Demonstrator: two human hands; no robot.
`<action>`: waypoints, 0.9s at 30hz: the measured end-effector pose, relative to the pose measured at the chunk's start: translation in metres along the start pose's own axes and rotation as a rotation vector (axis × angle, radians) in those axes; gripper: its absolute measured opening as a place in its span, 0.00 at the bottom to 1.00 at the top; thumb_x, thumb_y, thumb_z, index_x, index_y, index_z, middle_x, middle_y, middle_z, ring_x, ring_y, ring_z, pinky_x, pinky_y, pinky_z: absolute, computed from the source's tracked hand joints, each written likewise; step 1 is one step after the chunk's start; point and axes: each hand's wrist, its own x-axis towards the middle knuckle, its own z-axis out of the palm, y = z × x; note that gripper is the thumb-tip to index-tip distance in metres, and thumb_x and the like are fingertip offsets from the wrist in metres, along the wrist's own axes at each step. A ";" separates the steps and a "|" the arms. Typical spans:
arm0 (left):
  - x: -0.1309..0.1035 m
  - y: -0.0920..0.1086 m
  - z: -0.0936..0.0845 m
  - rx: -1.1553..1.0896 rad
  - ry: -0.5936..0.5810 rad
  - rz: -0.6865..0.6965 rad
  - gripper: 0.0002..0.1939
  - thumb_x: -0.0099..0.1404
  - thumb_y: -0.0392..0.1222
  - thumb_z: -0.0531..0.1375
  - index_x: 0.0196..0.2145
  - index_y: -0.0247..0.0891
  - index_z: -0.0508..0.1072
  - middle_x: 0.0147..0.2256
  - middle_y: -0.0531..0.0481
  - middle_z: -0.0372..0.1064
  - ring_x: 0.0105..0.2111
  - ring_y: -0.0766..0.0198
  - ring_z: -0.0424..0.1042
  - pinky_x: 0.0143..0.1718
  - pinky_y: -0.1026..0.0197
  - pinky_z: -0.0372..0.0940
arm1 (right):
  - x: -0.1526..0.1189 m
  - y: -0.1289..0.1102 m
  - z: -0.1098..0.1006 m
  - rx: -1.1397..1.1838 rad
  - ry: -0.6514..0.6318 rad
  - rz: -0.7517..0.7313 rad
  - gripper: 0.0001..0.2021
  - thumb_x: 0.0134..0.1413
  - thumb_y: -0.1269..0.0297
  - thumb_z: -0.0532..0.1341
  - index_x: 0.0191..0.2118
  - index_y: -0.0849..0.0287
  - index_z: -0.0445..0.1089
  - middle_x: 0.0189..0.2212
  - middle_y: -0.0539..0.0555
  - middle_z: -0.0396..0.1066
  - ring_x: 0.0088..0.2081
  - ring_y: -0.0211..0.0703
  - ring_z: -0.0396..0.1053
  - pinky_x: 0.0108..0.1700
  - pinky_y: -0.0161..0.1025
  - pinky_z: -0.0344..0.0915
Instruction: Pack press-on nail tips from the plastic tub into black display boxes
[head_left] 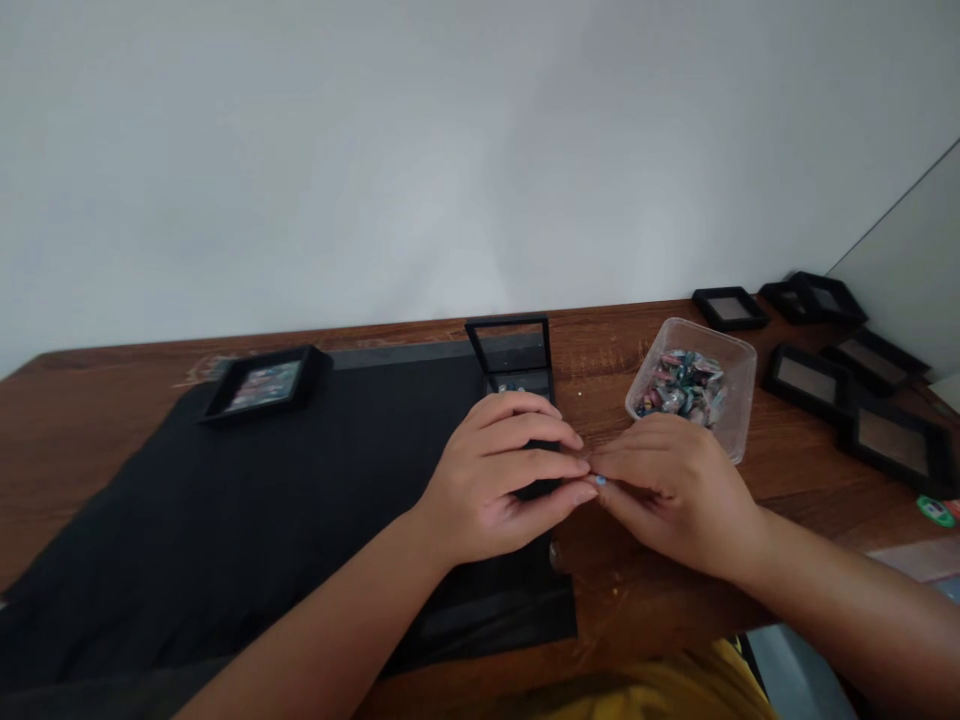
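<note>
- Hands meet over the right edge of the black mat (225, 520): the left hand (495, 480) and right hand (675, 490) bring their fingertips together, pinching a tiny blue bead (601, 481) between them.
- The bead is too small to tell which way it points or where its long axis runs; it sits just near of the open case, between both hands.
- The open black case (514, 365) stands just beyond the left hand, its clear lid upright and facing the person; its contents are mostly hidden.
- The mat's right edge passes under the hands; bare wooden table (90, 420) lies left, with open room on the mat's near left.
- A clear plastic tub (701, 385) far right of the hands holds mixed coloured beads.
- A closed case (262, 385) with colourful contents rests far left on the mat.
- Several empty black cases (806, 380) lie along the right side, well apart from the hands.
</note>
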 end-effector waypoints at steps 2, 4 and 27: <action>0.000 0.001 -0.001 -0.011 -0.011 0.002 0.03 0.67 0.41 0.68 0.34 0.45 0.78 0.36 0.53 0.80 0.40 0.61 0.77 0.44 0.56 0.74 | -0.001 0.001 0.000 0.005 -0.001 -0.025 0.13 0.70 0.66 0.58 0.34 0.57 0.77 0.29 0.51 0.81 0.31 0.41 0.78 0.34 0.39 0.68; 0.000 0.001 -0.001 -0.023 -0.024 0.000 0.03 0.67 0.40 0.67 0.35 0.44 0.78 0.36 0.53 0.80 0.40 0.61 0.76 0.44 0.56 0.73 | -0.001 0.002 0.000 0.000 -0.011 -0.032 0.14 0.70 0.66 0.58 0.33 0.57 0.77 0.29 0.50 0.81 0.30 0.40 0.78 0.33 0.38 0.68; -0.004 -0.001 0.010 -0.197 -0.124 -0.118 0.06 0.69 0.42 0.65 0.33 0.40 0.77 0.36 0.49 0.78 0.39 0.61 0.75 0.46 0.54 0.70 | 0.002 0.000 -0.004 -0.174 -0.018 -0.004 0.20 0.68 0.65 0.58 0.22 0.59 0.70 0.20 0.48 0.69 0.24 0.38 0.65 0.30 0.39 0.55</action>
